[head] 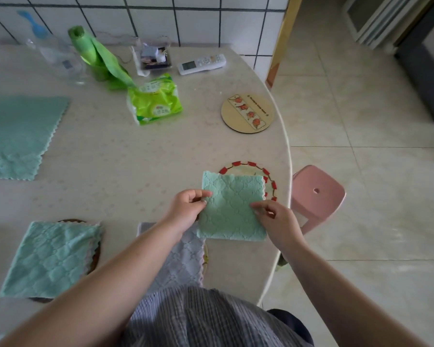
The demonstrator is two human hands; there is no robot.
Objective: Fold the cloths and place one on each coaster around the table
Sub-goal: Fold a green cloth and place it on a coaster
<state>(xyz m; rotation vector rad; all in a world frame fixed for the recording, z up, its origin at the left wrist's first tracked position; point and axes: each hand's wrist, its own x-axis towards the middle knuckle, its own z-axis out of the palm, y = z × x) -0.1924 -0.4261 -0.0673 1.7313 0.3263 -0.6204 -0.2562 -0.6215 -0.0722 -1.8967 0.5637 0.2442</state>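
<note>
Nearest on the pale counter (135,171), a folded mint-green quilted cloth (50,259) lies over a dark round coaster (95,259) at the near left. Just right of it, a folded grey quilted cloth (181,261) covers another coaster, of which only a yellowish sliver of rim (205,256) shows.

Beyond that, both hands hold a third folded green quilted cloth (232,209). The left hand (186,206) pinches its left edge between thumb and fingers; the right hand (276,221) pinches its right edge the same way. The cloth's far part overlaps the red-trimmed round coaster (269,181) near the counter's right edge, while its near part extends past the coaster toward the person, so it looks not quite centred yet.

The cloth appears light, soft and limp, likely to sag or unfold if lifted by one corner; holding two opposite edges, as now, should keep the layers together.

Farther right, a wooden round coaster with orange pictures (247,113) is bare. At the far left, an unfolded green cloth (18,136) lies flat, probably the one meant for it.
</note>
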